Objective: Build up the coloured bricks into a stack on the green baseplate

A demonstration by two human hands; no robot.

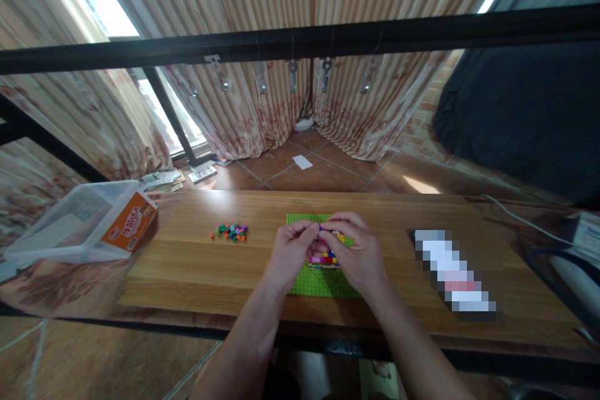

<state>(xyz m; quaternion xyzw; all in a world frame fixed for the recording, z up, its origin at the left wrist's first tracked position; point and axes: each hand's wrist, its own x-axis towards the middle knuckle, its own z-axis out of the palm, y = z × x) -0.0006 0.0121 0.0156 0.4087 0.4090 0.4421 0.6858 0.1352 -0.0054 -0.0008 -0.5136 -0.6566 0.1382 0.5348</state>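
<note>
A green studded baseplate [323,284] lies on the wooden tabletop in front of me, with a low build of coloured toy bricks [322,259] on it. Over the build's far side, my left hand [295,250] and my right hand [360,251] come together, fingers closed and fingertips nearly touching. Between the fingertips shows a small dark purple brick [321,228], which both hands seem to pinch. My fingers hide part of it and much of the build. Left of the baseplate lies a loose pile of small coloured bricks [232,232].
A clear plastic bin [79,244] with an orange label stands at the left. On the right side of the table [197,269] lies a pixelated, phone-like object [452,272]. A black bar [281,44] with hanging clips crosses in front of the curtains. A white cable [525,217] runs at the right.
</note>
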